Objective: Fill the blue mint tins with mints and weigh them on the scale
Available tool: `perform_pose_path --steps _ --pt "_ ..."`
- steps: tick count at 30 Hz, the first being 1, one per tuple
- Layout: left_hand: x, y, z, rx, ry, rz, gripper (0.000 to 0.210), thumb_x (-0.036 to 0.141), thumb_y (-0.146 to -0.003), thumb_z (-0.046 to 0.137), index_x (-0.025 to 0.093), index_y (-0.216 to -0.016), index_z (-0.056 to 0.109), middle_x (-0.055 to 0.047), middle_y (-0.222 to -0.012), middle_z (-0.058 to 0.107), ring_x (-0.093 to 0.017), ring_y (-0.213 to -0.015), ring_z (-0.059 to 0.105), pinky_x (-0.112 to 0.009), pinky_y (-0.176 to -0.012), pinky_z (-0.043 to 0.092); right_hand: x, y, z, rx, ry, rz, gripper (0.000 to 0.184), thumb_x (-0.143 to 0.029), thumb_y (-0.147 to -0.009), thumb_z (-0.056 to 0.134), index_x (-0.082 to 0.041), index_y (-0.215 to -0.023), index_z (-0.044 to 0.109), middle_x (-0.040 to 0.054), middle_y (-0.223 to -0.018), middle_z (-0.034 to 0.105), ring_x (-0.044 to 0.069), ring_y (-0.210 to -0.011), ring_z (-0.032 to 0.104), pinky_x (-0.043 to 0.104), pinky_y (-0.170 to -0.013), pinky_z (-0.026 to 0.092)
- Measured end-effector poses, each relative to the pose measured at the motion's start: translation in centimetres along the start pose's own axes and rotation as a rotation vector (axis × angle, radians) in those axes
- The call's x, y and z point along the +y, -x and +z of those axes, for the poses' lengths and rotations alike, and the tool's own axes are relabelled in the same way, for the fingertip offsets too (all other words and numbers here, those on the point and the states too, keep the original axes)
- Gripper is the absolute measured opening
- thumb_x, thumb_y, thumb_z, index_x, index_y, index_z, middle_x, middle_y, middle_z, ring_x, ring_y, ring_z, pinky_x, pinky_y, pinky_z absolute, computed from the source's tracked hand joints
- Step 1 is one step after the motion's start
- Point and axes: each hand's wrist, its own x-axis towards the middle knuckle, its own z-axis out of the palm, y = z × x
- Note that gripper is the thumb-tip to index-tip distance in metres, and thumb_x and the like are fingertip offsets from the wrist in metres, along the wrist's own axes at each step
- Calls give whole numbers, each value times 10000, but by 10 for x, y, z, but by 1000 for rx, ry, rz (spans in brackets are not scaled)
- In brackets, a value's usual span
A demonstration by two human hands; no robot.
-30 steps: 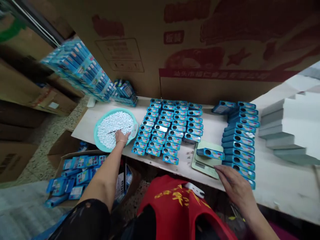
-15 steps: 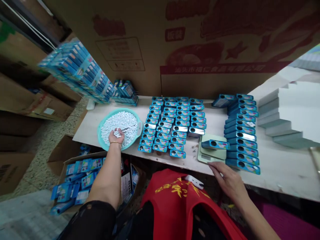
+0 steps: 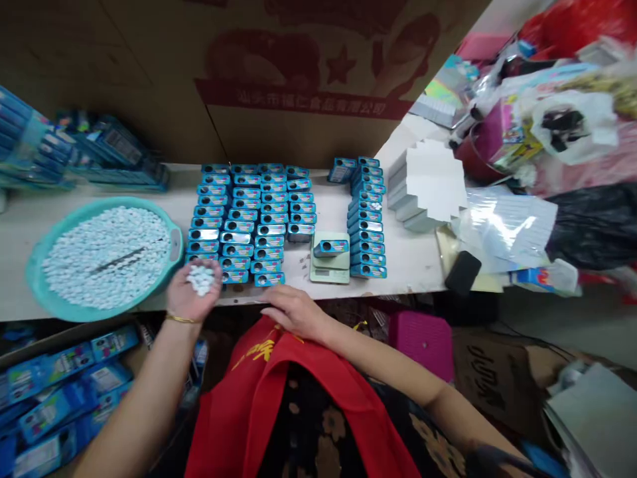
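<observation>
My left hand (image 3: 192,295) is palm up, cupped around a small heap of white mints (image 3: 202,280). It is just right of a turquoise basin (image 3: 175,247) filled with the same small pieces, with a thin dark stick lying on top. My right hand (image 3: 293,311) is at the table's front edge, its fingers stretched out to the left and holding nothing visible. A blue tin (image 3: 332,248) sits on a pale green scale (image 3: 329,274). Blue tins (image 3: 246,214) stand in several columns left of the scale, their tops showing dark round openings.
Another column of blue tins (image 3: 367,226) stands right of the scale, beside stacked white card (image 3: 432,179). A black phone (image 3: 463,273) lies farther right, near plastic bags. Blue packets (image 3: 70,372) fill a box below. A large carton (image 3: 318,79) walls the back.
My left hand has lifted out of the basin with mints in its palm and moved right. My right hand has left the scale's front and moved left. The view has swung right.
</observation>
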Motion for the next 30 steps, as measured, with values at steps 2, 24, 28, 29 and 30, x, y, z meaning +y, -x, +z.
perform_pose_path --steps 2,24,28,29,30 --pt "-54 14 15 -38 24 -164 230 191 -821 367 139 -706 559 -48 -710 628 -176 -781 610 -334 -686 519 0 -4 -8 -34 105 -76 315 -311 -882 359 -168 -1132 487 66 -1074 550 157 -1009 481 276 -876 408" --pt "-218 22 45 -44 144 -553 152 118 -783 419 99 -731 561 -15 -590 572 -75 -507 548 -170 -496 458 92 55 -41 -236 -13 -8 202 -103 -783 482 -147 -935 609 69 -936 596 141 -883 543 246 -793 434" --pt "-211 22 47 -41 116 -560 149 99 -773 420 96 -755 568 -54 -663 622 -119 -629 603 -223 -584 508 104 60 -54 -4 -252 144 187 -123 -780 507 -177 -906 634 44 -879 620 120 -827 566 236 -764 447" --pt "-208 22 46 -20 84 -561 145 104 -769 428 92 -761 573 -76 -698 637 -148 -700 618 -254 -631 519 109 61 -61 71 -273 190 175 -139 -780 513 -182 -895 638 42 -862 622 122 -813 570 242 -751 452" --pt "-205 23 44 3 51 -560 142 109 -765 437 91 -757 577 -93 -722 646 -175 -758 623 -279 -660 524 116 62 -69 141 -270 238 166 -154 -777 520 -184 -886 641 42 -849 621 126 -798 572 248 -736 456"
